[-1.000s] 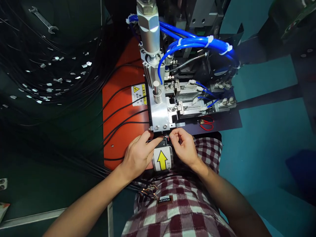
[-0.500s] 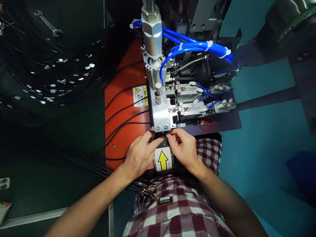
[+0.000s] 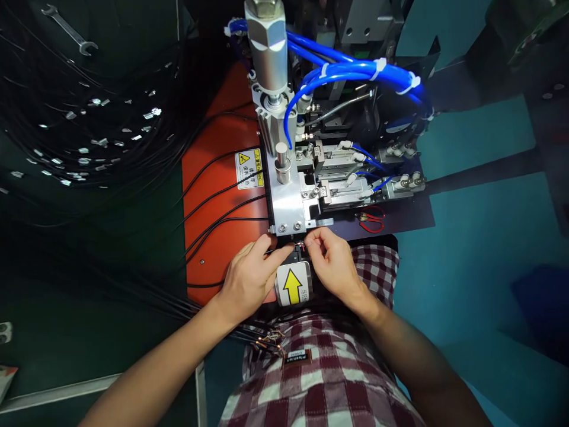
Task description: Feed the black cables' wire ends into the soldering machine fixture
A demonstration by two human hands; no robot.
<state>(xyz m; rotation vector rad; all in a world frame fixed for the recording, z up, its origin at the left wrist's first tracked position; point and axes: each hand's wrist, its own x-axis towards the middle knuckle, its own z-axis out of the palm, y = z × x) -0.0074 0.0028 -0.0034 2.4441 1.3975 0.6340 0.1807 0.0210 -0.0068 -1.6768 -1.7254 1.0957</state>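
Note:
My left hand (image 3: 249, 277) rests on the orange plate (image 3: 217, 196), its fingers pinched round a thin black cable end at the front of the metal press machine (image 3: 288, 201). My right hand (image 3: 334, 265) is pinched on fine red wire tips just below the machine's silver block. Both sets of fingertips meet above a round motor with a yellow arrow label (image 3: 292, 284). Several black cables (image 3: 222, 204) run across the orange plate into the machine's left side.
A large bundle of black cables with metal terminals (image 3: 80, 136) lies on the dark table at left, with a wrench (image 3: 69, 34) beyond it. Blue air hoses (image 3: 351, 71) loop over the machine. Red-handled snips (image 3: 372, 220) lie on the dark base at right.
Both hands stay at the machine's front slot; the fingertips have shifted only slightly. The view has wobbled a little.

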